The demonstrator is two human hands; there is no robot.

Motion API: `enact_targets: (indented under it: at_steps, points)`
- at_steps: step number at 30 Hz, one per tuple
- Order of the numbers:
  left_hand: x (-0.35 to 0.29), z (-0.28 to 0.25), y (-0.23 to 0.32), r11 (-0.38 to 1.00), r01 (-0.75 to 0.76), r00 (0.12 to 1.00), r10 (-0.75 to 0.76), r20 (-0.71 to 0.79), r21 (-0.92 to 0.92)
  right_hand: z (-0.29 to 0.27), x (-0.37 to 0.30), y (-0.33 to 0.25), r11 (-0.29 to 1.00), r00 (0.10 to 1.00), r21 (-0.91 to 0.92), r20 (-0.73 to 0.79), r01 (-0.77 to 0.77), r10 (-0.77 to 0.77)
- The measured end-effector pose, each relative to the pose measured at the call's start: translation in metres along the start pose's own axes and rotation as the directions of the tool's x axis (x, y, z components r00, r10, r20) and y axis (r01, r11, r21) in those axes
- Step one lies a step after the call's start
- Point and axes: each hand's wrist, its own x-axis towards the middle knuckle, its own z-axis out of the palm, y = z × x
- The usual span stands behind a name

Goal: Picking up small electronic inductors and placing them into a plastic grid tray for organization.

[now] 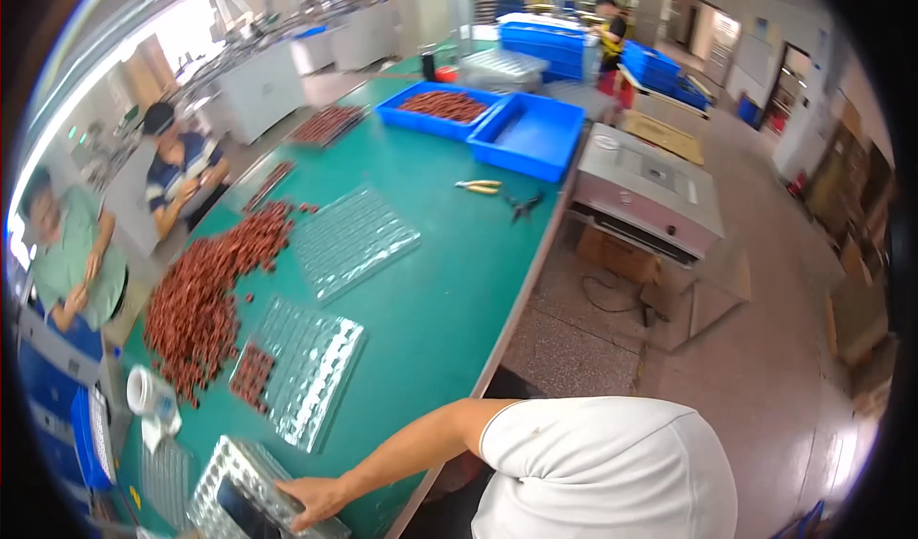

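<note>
My right hand [314, 502] reaches out to the left and lies on the edge of a stack of clear plastic blister trays [212, 477] at the lower left. Its fingers look spread, though blur hides their tips in part. A dark phone-like slab [243, 506] lies on top of the stack beside the hand. My left hand is not in view. Beyond the stack, a clear compartment tray [320, 367] holds a block of small reddish-brown pieces [251, 378] at its left side. Another clear tray [356, 238] lies farther off.
A large heap of reddish-brown pieces [196, 300] spreads over the green table [430, 300]. A white bottle [151, 392] stands at left. Yellow-handled pliers [478, 186] and blue bins [529, 135] are farther back. Two people sit across the table. A pinkish machine [650, 190] stands right.
</note>
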Motion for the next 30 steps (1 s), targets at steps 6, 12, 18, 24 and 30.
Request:
enact_targets:
  at_steps: [6, 12, 18, 24, 30]
  points:
    - [-0.065, -0.164, -0.04, 0.784, 0.307, 0.906, -0.066, -0.419, 0.54, 0.041, 0.045, 0.006, 0.993, 0.993, -0.11, -0.117, -0.039, 0.026]
    - [-0.017, -0.127, 0.013, 0.879, 0.444, 0.788, -0.29, -0.543, 0.175, 0.043, 0.063, -0.002, 0.972, 0.993, -0.215, -0.083, -0.096, 0.08]
    - [-0.03, -0.146, 0.038, 0.857, 0.443, 0.754, -0.196, -0.627, 0.264, -0.067, 0.006, -0.022, 0.698, 0.94, -0.698, -0.109, 0.159, -0.323]
    - [-0.083, -0.028, 0.197, 0.839, 0.044, 0.877, 0.228, -0.423, 0.542, -0.252, -0.082, 0.041, 0.275, 0.824, -0.924, -0.366, -0.266, -0.433]
    - [-0.069, 0.136, 0.263, 0.943, -0.232, 0.944, 0.159, 0.29, 0.238, -0.257, -0.128, 0.047, 0.388, 0.9, -0.907, -0.298, -0.162, -0.319]
